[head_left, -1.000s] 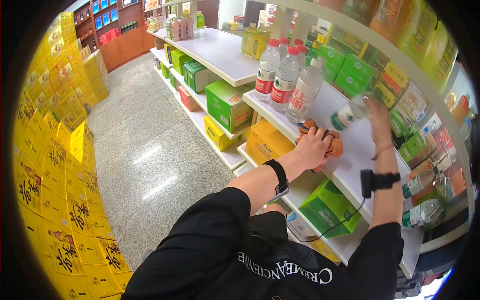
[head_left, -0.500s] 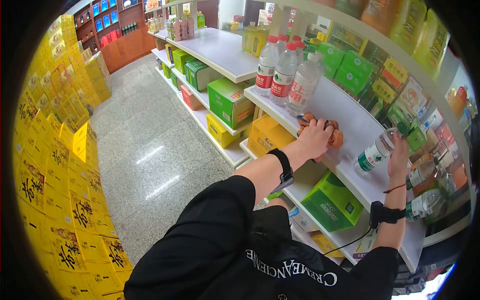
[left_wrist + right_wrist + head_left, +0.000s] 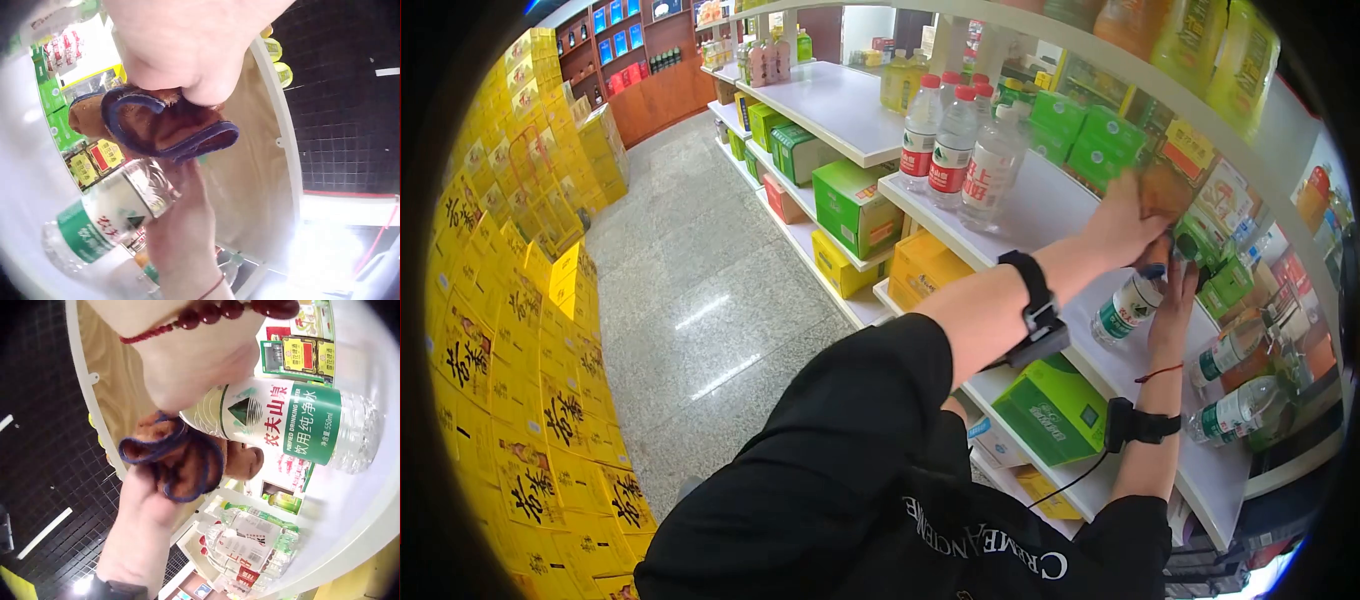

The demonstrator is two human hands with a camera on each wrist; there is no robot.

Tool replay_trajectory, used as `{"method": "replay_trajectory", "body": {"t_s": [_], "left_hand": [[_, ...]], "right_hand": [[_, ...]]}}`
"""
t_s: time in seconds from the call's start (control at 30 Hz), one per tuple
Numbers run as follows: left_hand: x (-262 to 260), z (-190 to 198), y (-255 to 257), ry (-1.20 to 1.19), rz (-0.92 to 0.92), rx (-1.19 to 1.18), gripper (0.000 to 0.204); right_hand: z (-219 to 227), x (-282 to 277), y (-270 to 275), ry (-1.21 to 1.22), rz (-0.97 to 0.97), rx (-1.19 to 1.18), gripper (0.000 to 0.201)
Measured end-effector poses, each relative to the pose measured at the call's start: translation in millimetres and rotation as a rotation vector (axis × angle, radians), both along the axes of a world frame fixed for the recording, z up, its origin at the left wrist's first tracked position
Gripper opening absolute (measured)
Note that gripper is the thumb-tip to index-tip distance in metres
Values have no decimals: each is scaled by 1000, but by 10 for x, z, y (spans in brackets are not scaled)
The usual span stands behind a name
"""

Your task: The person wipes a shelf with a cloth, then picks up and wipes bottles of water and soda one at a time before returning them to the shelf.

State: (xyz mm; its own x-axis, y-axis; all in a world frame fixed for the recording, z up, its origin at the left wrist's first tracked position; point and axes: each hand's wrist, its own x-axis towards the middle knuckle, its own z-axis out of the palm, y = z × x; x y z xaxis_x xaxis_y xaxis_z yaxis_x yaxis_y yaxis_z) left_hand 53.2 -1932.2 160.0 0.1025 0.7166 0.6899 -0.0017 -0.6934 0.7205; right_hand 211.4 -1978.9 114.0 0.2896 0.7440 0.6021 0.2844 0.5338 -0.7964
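My right hand (image 3: 1173, 312) grips a clear water bottle (image 3: 1122, 308) with a green and white label, tilted, its base low over the white shelf (image 3: 1090, 345). My left hand (image 3: 1128, 222) holds a bunched brown cloth (image 3: 153, 125) with a dark blue edge at the bottle's upper end. In the right wrist view, the label of the bottle (image 3: 300, 419) shows plainly, while the cloth (image 3: 181, 456) and the right hand (image 3: 200, 369) hide its cap end. The left hand (image 3: 147, 494) reaches the cloth from below in that view.
Red-capped bottles (image 3: 946, 150) and a larger clear bottle (image 3: 992, 175) stand at the shelf's left. Two green-labelled bottles (image 3: 1235, 410) lie to the right. Green boxes (image 3: 1105, 145) sit behind. Drinks fill the shelf above; a green carton (image 3: 1050, 405) sits below.
My left hand has moved right and up with the cloth, from the shelf's front edge to the bottle's top. The right hand first brought the bottle right; it now stays near there.
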Motion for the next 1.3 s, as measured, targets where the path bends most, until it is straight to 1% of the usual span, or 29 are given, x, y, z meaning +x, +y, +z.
{"method": "replay_trajectory", "body": {"t_s": [0.03,0.07,0.1,0.17,0.2,0.27,0.3,0.33,0.4,0.43,0.47,0.57,0.6,0.63,0.7,0.73,0.77,0.8,0.83,0.9,0.93,0.97,1.07,1.13,1.17,1.2,1.23,1.27,1.3], "left_hand": [[88,16,-19,0,-4,2,63],[181,4,-56,39,-26,21,61],[248,-15,-95,79,-49,39,59],[306,-172,-96,32,-90,46,58],[311,-272,-84,-12,-128,53,57],[238,-490,-78,19,-151,35,57],[188,-627,-68,160,-148,-48,57],[137,-766,-51,302,-143,-129,57],[58,-1196,-3,363,-99,-70,56],[21,-1298,-9,420,-54,-11,54],[17,-1361,14,426,-55,-9,54],[-5,-1388,10,355,-66,14,50],[6,-1315,11,353,-33,-22,48],[20,-1206,24,350,1,-53,46],[59,-919,54,304,-10,-41,47],[73,-758,55,262,-15,-31,47],[99,-586,59,258,-22,-34,47],[134,-407,61,181,-30,67,48],[166,-291,37,103,-36,167,49],[186,-167,-58,126,-36,198,50],[182,-148,-78,155,-31,235,51],[178,-210,-76,153,-32,232,51],[172,-636,-20,137,-41,173,54],[118,-975,17,275,1,39,53],[61,-1154,26,273,-4,37,53],[-12,-1326,32,360,-32,44,51],[-62,-1386,9,447,-61,51,48],[-62,-1408,8,446,-65,50,48],[-71,-1390,-4,458,-67,24,45]], "right_hand": [[-53,39,26,-70,-41,22,48],[-177,183,132,-71,-45,24,48],[-343,409,287,-285,-178,109,46],[-313,436,256,-497,-326,128,46],[-215,299,167,-494,-329,127,46],[-73,78,27,121,-33,44,51],[-46,65,-11,85,-27,39,58],[-51,68,1,88,-28,40,58],[-67,77,24,164,9,-8,60],[-62,59,16,167,8,-6,60],[-57,21,-2,146,35,-23,61],[-67,-31,0,144,62,-35,61],[-63,-24,-4,153,66,-32,60],[-63,-18,-8,147,62,-34,60],[-72,-11,-5,35,-12,-4,60],[-74,-14,-5,32,-19,-5,60],[-76,-17,-3,2,-75,-6,59],[-80,-8,3,-29,-130,-8,57],[-107,33,25,-35,-135,-12,57],[-153,98,64,-161,-97,54,57],[-155,94,64,-163,-98,52,57],[-157,72,57,-125,-127,40,57],[-47,-52,-32,-67,-151,24,56],[-25,-94,-57,-49,-151,19,56],[-32,-97,-56,22,-93,-4,56],[-30,-107,-56,92,-34,-26,56],[-11,-145,-76,168,-8,-11,57],[-12,-131,-72,166,-12,-13,57],[-23,-111,-55,75,-15,18,58]]}}
